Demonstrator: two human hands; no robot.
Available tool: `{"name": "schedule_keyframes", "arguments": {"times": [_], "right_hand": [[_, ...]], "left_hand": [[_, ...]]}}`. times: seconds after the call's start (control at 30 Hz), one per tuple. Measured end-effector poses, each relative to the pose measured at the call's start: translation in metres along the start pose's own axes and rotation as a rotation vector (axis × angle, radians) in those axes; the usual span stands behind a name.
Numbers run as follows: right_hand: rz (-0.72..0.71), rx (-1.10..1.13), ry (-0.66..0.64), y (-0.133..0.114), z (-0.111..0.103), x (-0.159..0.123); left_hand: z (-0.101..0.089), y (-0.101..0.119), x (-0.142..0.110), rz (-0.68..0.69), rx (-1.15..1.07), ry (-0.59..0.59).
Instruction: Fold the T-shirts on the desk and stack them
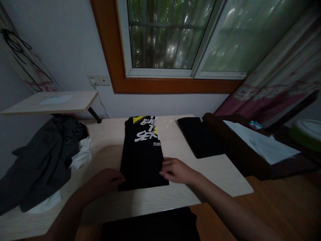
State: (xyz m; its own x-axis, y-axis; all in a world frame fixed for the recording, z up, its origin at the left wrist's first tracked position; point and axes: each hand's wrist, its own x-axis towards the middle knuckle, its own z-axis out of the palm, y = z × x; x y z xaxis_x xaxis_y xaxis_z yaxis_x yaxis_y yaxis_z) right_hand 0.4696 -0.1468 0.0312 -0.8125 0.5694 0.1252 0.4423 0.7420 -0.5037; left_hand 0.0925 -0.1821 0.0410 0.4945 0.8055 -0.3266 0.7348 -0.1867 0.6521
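In the middle of the table lies a black T-shirt [142, 164], folded into a long narrow rectangle, with white lettering and a yellow patch at its far end. My left hand [110, 178] is at the near left edge, its fingertips closed on the cloth there. At the right edge, my right hand [176, 171] pinches the fabric between thumb and fingers. Both hands sit close to the shirt's near end, which lies flat.
A heap of dark grey clothing [45, 160] with a white cloth [84, 154] lies at the left under a raised shelf [55, 102]. On the right, a folded black cloth [200, 139] overlaps the table's edge beside dark furniture holding a paper sheet [260, 142]. Behind are a wall and window.
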Motion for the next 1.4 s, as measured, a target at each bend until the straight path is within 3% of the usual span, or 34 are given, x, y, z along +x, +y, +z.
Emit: {"name": "schedule_keyframes", "arguments": {"times": [0.07,0.27,0.47,0.7,1.03,1.17,1.23,1.3,1.4], "right_hand": [[0.108,-0.029,0.092,0.009,0.000,0.006],[0.471,-0.176,0.274,0.030,0.001,0.028],[0.536,-0.172,0.262,0.034,0.008,0.048],[0.523,-0.063,0.188,0.032,0.004,0.042],[0.387,0.287,-0.124,0.027,-0.016,0.015],[0.477,0.465,-0.385,0.017,-0.025,0.010],[0.525,0.537,-0.446,0.017,-0.028,0.010],[0.525,0.532,-0.383,0.022,-0.028,0.012],[0.500,0.352,-0.101,0.034,-0.024,0.019]], "left_hand": [[-0.006,0.003,0.000,0.011,-0.019,0.008],[-0.013,0.000,0.018,0.014,0.053,0.243],[0.001,-0.006,0.040,-0.047,-0.001,0.298],[0.000,-0.001,0.032,-0.065,-0.039,0.227],[0.009,0.023,0.004,-0.025,-0.025,-0.116],[0.003,0.031,-0.004,-0.024,-0.019,-0.234],[-0.005,0.030,-0.002,0.022,-0.046,-0.217],[-0.014,0.027,0.007,0.061,-0.075,-0.132],[-0.030,0.017,0.031,0.065,-0.076,0.046]]}}
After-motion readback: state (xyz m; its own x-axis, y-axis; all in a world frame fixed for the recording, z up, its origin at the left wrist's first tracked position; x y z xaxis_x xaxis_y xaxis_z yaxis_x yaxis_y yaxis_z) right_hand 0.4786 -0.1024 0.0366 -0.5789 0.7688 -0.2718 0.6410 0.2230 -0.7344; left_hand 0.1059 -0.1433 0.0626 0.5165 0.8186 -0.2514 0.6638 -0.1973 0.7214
